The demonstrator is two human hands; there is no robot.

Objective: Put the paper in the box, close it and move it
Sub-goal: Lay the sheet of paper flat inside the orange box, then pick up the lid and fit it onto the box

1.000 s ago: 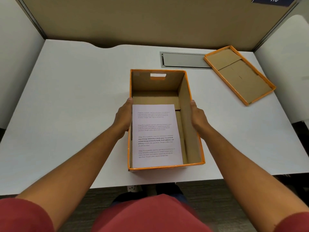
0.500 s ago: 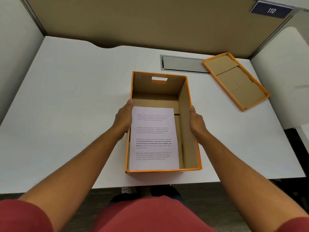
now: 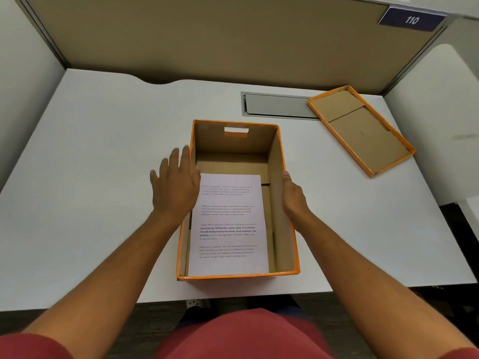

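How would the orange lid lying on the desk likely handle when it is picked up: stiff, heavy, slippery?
The lid is shallow corrugated card with a folded rim, so it is probably light and fairly stiff, though it may flex if gripped by one corner. It lies flat on the desk, so rolling or tipping seems unlikely.

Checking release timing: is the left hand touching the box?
Cannot tell. In the head view the left hand, fingers spread, overlaps the box wall; no contact or gap shows.

Printed paper (image 3: 229, 224) flat in open orange box (image 3: 290, 229); lid (image 3: 363, 130) far-right, upturned.
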